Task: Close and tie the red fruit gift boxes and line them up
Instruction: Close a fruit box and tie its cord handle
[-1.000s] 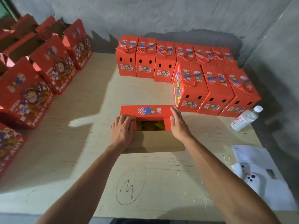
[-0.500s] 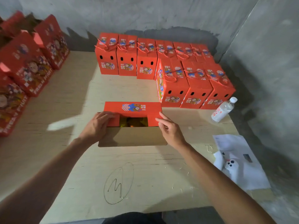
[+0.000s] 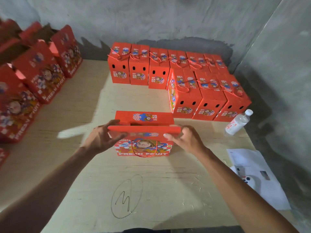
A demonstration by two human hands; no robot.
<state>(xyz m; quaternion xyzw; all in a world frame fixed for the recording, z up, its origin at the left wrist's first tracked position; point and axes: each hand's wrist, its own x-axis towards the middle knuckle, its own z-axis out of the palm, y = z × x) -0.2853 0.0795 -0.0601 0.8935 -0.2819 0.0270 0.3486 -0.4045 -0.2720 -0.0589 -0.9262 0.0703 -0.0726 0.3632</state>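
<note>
We cannot see into the red cardboard fruit gift box (image 3: 144, 145) in front: its near flap covers most of the opening, leaving a dark slit. The left hand (image 3: 104, 137) is motion-blurred, and its fingers (image 3: 113, 122) hide the flap's left corner; the right hand (image 3: 186, 139) covers the right corner. The open red printed boxes on the left (image 3: 38, 76) are smeared, cut by the picture's edge. Print on the clear plastic water bottle (image 3: 238, 122) and white paper sheet (image 3: 252, 174) is too small for us to read.
</note>
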